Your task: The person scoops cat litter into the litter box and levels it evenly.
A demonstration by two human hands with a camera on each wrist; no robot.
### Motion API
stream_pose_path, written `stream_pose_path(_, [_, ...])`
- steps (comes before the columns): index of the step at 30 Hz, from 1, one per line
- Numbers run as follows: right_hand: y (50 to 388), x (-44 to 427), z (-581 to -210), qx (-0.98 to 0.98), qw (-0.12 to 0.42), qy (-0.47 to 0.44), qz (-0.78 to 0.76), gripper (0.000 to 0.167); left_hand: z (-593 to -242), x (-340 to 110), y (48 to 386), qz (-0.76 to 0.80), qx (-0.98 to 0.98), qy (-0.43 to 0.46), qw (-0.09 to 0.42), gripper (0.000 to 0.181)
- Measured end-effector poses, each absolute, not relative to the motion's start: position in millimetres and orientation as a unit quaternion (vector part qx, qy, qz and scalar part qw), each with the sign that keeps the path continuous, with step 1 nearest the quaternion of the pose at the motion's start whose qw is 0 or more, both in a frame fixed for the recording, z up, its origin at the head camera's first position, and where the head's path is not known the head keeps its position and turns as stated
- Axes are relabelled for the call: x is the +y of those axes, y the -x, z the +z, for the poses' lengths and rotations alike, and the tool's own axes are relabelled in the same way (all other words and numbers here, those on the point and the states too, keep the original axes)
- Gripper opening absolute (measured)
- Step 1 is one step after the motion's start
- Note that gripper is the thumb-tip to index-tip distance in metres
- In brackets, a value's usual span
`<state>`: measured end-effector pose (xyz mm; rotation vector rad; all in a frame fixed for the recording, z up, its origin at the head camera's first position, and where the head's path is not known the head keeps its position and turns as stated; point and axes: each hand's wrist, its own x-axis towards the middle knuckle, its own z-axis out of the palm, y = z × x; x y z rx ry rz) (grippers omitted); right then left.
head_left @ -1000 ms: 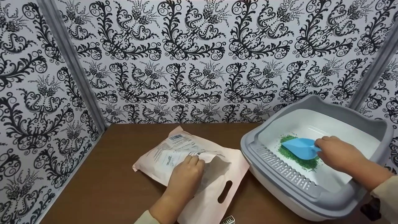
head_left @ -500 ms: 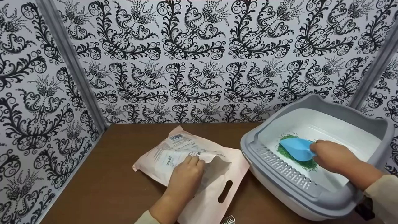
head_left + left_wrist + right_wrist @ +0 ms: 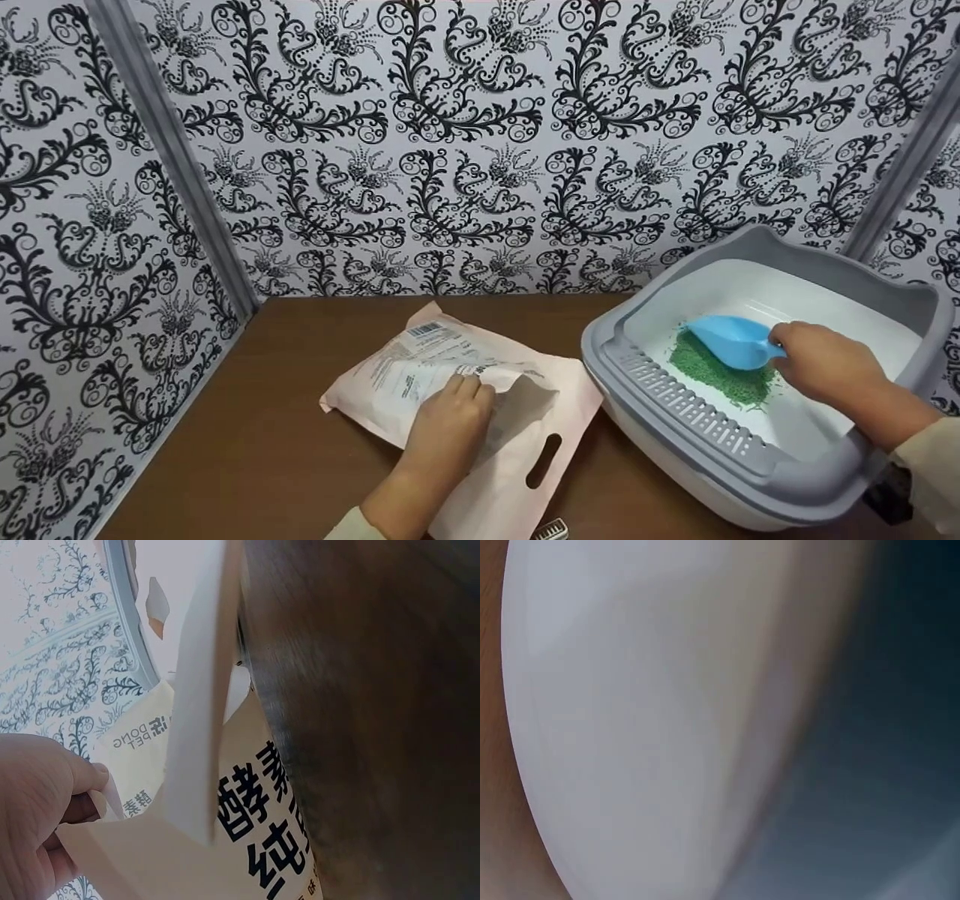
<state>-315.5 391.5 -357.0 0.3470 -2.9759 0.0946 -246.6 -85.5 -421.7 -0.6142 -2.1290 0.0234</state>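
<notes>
In the head view my left hand (image 3: 454,420) pinches the opening edge of a pale pink litter bag (image 3: 499,495), which lies on its side. The left wrist view shows the thumb and fingers of that hand (image 3: 45,802) on the rim of the bag (image 3: 157,855), which carries black lettering. At the right, my right hand (image 3: 829,364) grips the handle of a light blue scoop (image 3: 731,341). The scoop is held over green pellets (image 3: 709,371) lying in a white and grey litter box (image 3: 615,330). The right wrist view is blurred; neither hand nor scoop can be made out there.
A brown table (image 3: 300,420) carries the bag and the litter box. Patterned black and white panels (image 3: 480,150) stand behind and to the left. A small white slotted object (image 3: 551,529) lies partly visible at the front edge of the head view.
My right hand and the scoop first shift slightly left, then move back right and up, uncovering more of the green pellets. The left hand and bag stay in place.
</notes>
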Motion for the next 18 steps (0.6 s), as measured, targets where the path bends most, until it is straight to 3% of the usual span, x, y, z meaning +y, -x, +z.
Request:
stream_pose_path(8, [317.4,393.6,-359.5,-0.991,0.053,-0.12,0.025,0.004,-422.7,-85.3,247.4,0.009,-0.853,0.248,0.459,0.023])
stream_pose_path(13, [316.7,392.6,-361.2,-0.99,0.044,-0.133,0.028,0.016,-423.7,-85.3,247.8,0.008,-0.851,0.25,0.462,0.023])
stream_pose_path(18, [315.3,394.3,-360.1,-0.99,0.035,-0.135,0.029,0.005,-423.5,-84.9,247.5,0.005,-0.852,0.253,0.458,0.022])
